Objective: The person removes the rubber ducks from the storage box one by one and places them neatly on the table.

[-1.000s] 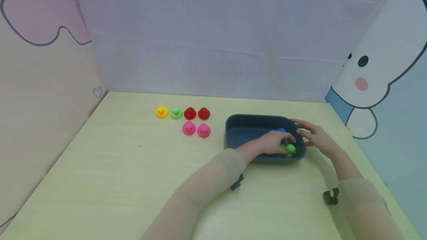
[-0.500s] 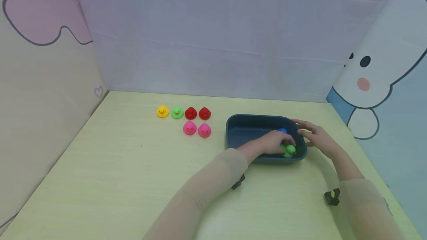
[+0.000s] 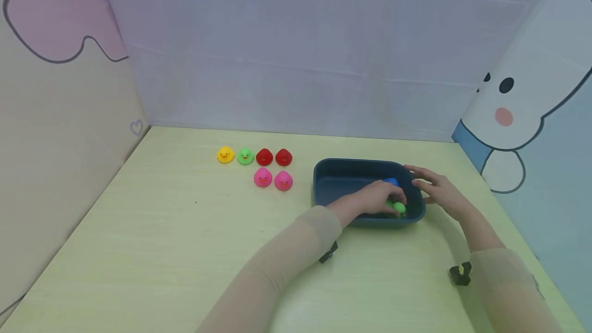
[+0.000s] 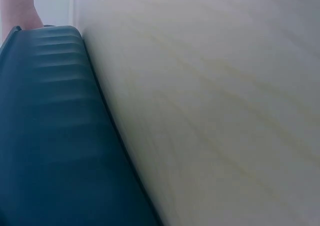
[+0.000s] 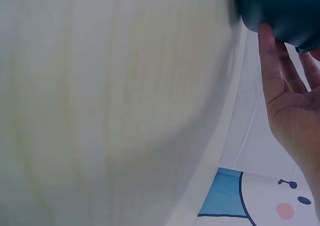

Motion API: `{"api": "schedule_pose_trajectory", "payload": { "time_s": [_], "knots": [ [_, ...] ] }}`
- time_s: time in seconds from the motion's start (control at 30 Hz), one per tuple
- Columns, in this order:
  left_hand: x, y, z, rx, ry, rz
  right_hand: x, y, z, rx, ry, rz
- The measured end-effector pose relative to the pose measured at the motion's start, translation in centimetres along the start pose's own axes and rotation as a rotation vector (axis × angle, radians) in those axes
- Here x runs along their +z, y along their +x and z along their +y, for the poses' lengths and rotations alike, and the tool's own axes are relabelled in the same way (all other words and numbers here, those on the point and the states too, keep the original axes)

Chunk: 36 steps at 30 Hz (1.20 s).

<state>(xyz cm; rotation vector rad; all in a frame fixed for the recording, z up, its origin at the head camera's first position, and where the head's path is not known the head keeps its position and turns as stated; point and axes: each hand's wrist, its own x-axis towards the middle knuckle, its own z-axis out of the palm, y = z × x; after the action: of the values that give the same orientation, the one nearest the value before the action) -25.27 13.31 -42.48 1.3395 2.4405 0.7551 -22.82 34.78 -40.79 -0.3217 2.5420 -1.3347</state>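
Note:
My left hand (image 3: 376, 197) reaches over the near side of a dark blue plastic bin (image 3: 342, 162), its fingers curled round a green rubber duck (image 3: 400, 208) inside the right end. Part of the duck is hidden under the fingers. Just behind that hand, a blue toy (image 3: 392, 181) shows in the bin, mostly covered. Outside the bin's right end, my right hand (image 3: 441, 194) rests its fingertips against the rim. The right wrist view shows those fingers (image 5: 271, 68) fairly straight along the bin's outer wall. The left wrist view shows only the bin's long side (image 4: 55, 136) and tabletop.
Left of the bin, a back row holds a yellow duck (image 3: 225, 154), a light green duck (image 3: 245, 156) and two red ones (image 3: 264, 156). Two pink ducks (image 3: 263, 178) sit in front. Printed panels bound the pale wooden table (image 3: 152, 230) on both sides, with a plain back wall.
The green duck has turned and shifted slightly left within the bin as my left fingers close in on it. My right hand and the ducks on the table stay put.

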Motion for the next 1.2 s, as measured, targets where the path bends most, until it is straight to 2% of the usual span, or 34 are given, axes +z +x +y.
{"api": "schedule_pose_trajectory", "payload": {
  "time_s": [0.57,0.73,1.2],
  "knots": [
    [-0.6,-0.6,0.3,0.002,0.005,0.034,0.3,0.0,-0.5,-0.013,-0.029,0.000],
    [-1.1,-1.2,0.6,0.006,0.001,0.043,0.3,-0.2,-0.5,0.002,-0.035,0.010],
    [-2.4,-3.6,0.3,-0.010,-0.100,0.121,0.6,-0.1,-0.6,0.022,-0.070,0.030]
  ]
}}
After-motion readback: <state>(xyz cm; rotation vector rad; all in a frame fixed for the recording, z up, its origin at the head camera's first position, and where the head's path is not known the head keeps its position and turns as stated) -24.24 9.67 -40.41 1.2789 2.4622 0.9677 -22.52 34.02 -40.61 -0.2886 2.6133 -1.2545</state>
